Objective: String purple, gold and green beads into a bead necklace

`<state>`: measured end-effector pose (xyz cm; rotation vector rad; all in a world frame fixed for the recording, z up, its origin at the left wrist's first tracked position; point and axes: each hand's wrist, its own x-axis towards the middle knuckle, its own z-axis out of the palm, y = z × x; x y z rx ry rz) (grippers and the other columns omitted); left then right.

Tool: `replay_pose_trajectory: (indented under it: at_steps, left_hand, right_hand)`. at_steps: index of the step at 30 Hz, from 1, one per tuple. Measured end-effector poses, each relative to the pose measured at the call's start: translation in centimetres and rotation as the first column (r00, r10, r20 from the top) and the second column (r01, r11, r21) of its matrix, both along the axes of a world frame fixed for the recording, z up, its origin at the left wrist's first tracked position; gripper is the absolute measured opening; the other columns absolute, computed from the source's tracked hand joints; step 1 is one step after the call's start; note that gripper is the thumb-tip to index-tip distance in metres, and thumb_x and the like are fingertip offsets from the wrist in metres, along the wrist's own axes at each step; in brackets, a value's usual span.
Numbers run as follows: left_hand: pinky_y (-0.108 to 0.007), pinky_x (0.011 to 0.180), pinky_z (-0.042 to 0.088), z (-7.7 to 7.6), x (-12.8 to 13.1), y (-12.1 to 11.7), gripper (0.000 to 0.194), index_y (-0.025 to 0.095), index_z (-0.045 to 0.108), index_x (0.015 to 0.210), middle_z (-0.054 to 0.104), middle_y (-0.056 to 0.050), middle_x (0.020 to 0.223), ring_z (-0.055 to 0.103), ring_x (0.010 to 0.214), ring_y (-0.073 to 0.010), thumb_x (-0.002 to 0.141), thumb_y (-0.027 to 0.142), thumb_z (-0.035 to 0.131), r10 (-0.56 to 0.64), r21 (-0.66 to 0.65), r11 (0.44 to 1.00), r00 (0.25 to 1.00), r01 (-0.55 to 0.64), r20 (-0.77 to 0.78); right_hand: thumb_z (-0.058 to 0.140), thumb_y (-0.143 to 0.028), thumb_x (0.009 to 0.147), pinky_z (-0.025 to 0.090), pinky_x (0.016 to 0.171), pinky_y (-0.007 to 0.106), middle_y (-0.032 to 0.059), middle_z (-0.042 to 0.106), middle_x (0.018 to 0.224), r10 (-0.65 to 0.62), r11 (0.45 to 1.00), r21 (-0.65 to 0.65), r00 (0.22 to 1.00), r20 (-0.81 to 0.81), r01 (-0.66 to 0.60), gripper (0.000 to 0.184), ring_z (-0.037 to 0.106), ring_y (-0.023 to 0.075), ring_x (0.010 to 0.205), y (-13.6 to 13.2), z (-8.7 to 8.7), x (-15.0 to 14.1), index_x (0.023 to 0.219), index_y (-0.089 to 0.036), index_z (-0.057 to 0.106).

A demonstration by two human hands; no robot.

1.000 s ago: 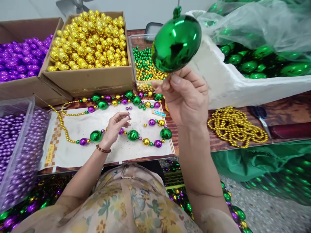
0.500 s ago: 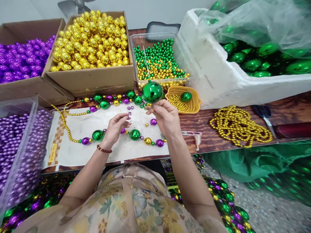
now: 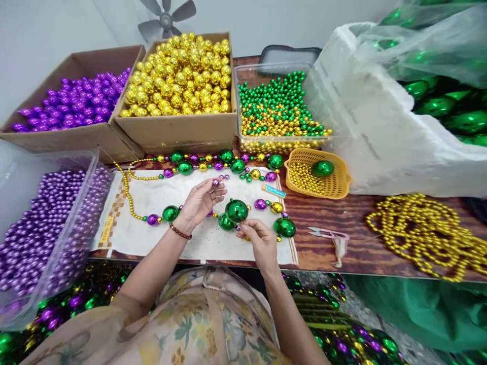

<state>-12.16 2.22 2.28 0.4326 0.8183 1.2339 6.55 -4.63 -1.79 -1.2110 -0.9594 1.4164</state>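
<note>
"What does the head view show?"

"The left hand has thumb and fingertip clamped on a small, round, pearly purple bead, above the white cloth."

"And the right hand?"

"Its fingertips are together, apparently clamped at the underside of a large, glossy green ball. I cannot tell whether a thread or needle sits between them."

"Where is the ball?"

"Between the hands, in front of part of a strand of green, purple and gold beads. A yellow plastic basket and pink-handled metal scissors lie to the right."

"Which step is this?"

"I judge it's the handling of single pieces, bead and ball, beside the strand."

"What does a move from here call for?"

"Probably a light, steady pinch, so the small bead doesn't roll off, and the ball kept from snagging the strand."
</note>
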Motion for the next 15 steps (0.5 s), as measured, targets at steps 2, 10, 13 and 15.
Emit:
replay_pose_trajectory:
  at_steps: [2,10,13,15]
  left_hand:
    - [-0.027,0.075,0.057,-0.09,-0.11,0.2,0.021,0.013,0.073,0.096,0.074,-0.005,0.088,0.073,0.082,-0.0161,0.085,0.031,0.075,0.017,-0.021,1.0,1.0,-0.017,0.026]
    - [-0.027,0.076,0.056,-0.22,-0.56,0.6,0.015,0.014,0.072,0.097,0.072,-0.005,0.086,0.072,0.082,-0.0162,0.085,0.022,0.073,0.069,-0.029,0.997,0.996,-0.068,0.049]
    - [-0.029,0.079,0.057,-0.23,-0.69,0.67,0.012,0.013,0.071,0.094,0.072,-0.004,0.084,0.072,0.083,-0.0172,0.085,0.021,0.073,0.078,-0.03,0.997,0.995,-0.076,0.062]
    - [-0.03,0.081,0.057,-0.17,-0.7,0.7,0.011,0.013,0.071,0.094,0.072,-0.005,0.083,0.072,0.083,-0.0175,0.086,0.021,0.072,0.081,-0.04,0.996,0.994,-0.079,0.072]
  right_hand:
    - [0.072,-0.036,0.078,0.05,0.059,0.025,-0.0002,0.065,0.06,0.001,1.0,0.003,1.0,0.013,-0.001,0.019,0.06,0.0139,0.058,-0.28,-0.23,0.01,0.071,-0.019,0.068]
    - [0.07,-0.037,0.08,0.05,0.06,0.024,-0.0006,0.064,0.06,0.058,0.998,0.028,0.996,0.066,-0.06,0.02,0.059,0.0133,0.058,-0.5,-0.48,0.19,0.072,-0.019,0.067]
    - [0.069,-0.037,0.08,0.051,0.06,0.025,-0.0008,0.063,0.06,0.064,0.998,0.019,0.996,0.067,-0.065,0.02,0.059,0.0132,0.057,-0.72,-0.54,0.23,0.072,-0.019,0.066]
    - [0.069,-0.037,0.08,0.051,0.061,0.025,-0.0008,0.063,0.06,0.064,0.998,0.022,0.995,0.078,-0.066,0.021,0.058,0.0132,0.058,-0.81,-0.5,0.3,0.072,-0.019,0.066]
